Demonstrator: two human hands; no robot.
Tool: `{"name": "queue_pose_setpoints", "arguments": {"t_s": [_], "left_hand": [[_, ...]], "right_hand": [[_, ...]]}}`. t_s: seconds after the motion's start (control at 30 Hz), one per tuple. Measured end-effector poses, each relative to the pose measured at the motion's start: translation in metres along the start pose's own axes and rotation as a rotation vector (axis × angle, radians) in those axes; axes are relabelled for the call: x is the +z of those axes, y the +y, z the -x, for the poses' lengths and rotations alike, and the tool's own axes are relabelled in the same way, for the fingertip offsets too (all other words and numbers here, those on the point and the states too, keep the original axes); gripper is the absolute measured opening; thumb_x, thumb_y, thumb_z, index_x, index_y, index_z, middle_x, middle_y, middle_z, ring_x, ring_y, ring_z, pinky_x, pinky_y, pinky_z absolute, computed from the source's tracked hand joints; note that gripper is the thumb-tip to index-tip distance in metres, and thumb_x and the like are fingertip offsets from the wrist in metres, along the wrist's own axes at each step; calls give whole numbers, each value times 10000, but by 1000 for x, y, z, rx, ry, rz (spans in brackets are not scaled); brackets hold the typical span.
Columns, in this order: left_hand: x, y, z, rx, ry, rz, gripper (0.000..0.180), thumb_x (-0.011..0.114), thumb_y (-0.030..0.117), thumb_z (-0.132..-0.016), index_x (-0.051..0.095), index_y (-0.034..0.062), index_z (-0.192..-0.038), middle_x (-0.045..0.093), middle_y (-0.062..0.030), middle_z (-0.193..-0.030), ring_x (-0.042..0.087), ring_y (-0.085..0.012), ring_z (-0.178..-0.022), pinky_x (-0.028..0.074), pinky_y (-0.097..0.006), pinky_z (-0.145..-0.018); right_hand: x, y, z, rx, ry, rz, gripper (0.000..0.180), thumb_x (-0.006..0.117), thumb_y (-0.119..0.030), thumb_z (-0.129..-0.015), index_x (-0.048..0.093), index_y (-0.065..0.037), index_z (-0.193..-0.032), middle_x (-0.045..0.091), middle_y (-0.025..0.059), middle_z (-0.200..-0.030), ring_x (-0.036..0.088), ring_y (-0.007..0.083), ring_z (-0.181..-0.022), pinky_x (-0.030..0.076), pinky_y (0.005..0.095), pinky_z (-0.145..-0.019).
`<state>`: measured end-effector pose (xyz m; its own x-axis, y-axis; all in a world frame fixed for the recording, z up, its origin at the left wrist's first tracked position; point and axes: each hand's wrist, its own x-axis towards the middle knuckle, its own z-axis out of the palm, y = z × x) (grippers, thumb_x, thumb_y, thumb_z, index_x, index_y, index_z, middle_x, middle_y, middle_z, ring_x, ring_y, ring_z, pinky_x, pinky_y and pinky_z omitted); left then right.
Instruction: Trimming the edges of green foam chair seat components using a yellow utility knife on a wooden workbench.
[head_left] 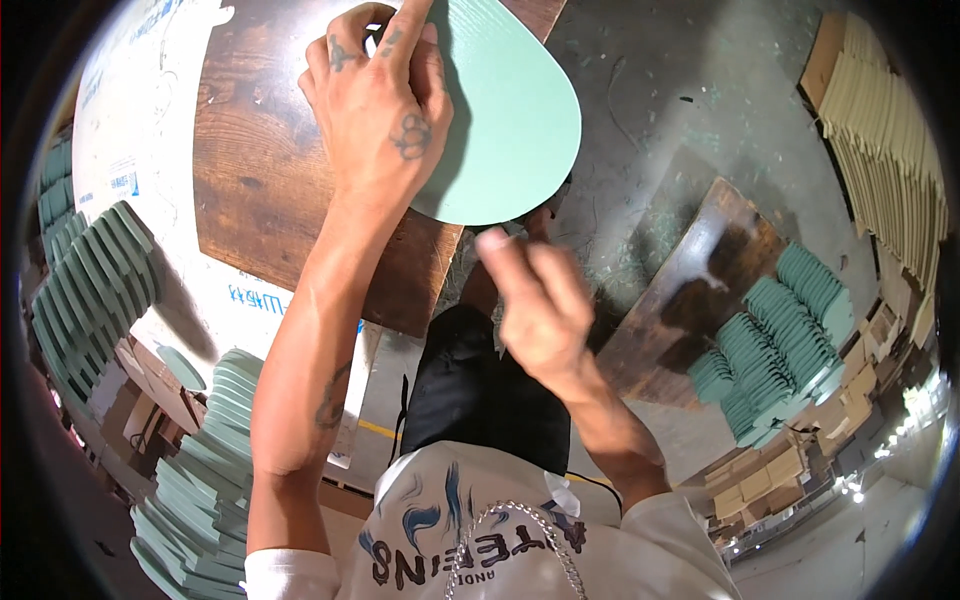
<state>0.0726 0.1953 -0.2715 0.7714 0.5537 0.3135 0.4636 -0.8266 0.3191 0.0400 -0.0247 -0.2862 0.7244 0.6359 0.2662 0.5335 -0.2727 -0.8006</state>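
Note:
A flat, pale green panel with a rounded near end lies on a dark wood-grain board, overhanging its right edge. Over the panel's left side is my left hand, its fingers bent and its thumb side against the panel, steadying it. A small dark gap shows between those fingers, and I cannot make out what is in it. Just below the panel's near edge, my right hand is blurred by motion. Its fingers look curled together, and whatever they may hold is too smeared to name.
Stacked green panels stand at the left, with another stack at the lower left. On the right, a brown board bears several rows of green pieces. Beyond are cream stacked sheets. Scraps litter the grey floor.

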Motion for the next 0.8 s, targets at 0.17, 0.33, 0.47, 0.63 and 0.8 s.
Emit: {"name": "queue_pose_setpoints", "arguments": {"t_s": [0.17,0.33,0.47,0.63,0.8], "left_hand": [[1,-4,2,27,34,11,485,645,0,-868,655,76,-1347,569,-186,-1144,558,-345,-1044,439,-470,-919],[0,0,2,31,13,-2,491,644,-9,-861,661,87,-1342,572,-181,-1145,557,-340,-1049,443,-470,-916],[2,2,2,41,50,-26,492,647,-10,-856,669,98,-1336,572,-178,-1146,559,-343,-1038,445,-462,-910],[2,-4,2,6,23,-15,466,648,-25,-863,680,86,-1314,575,-182,-1150,571,-349,-1027,443,-462,-910],[2,-5,0,31,58,49,483,633,-44,-855,678,86,-1318,571,-183,-1137,560,-352,-1035,440,-472,-916]], "right_hand": [[-19,47,-82,87,196,-89,483,601,151,-890,687,-25,-1332,730,126,-1018,665,234,-818,531,305,-710],[-5,51,-62,-25,197,-136,501,609,139,-879,722,-89,-1311,706,126,-1071,679,232,-867,546,305,-721],[20,19,-11,86,243,-56,513,664,98,-850,733,-125,-1307,666,93,-1057,607,232,-838,507,369,-776],[57,-17,14,41,149,-72,527,649,63,-863,704,-137,-1347,634,103,-1012,582,254,-807,474,409,-729],[54,-6,0,-1,119,-72,635,608,87,-851,650,-203,-1414,568,69,-937,560,247,-778,488,393,-708]]}}
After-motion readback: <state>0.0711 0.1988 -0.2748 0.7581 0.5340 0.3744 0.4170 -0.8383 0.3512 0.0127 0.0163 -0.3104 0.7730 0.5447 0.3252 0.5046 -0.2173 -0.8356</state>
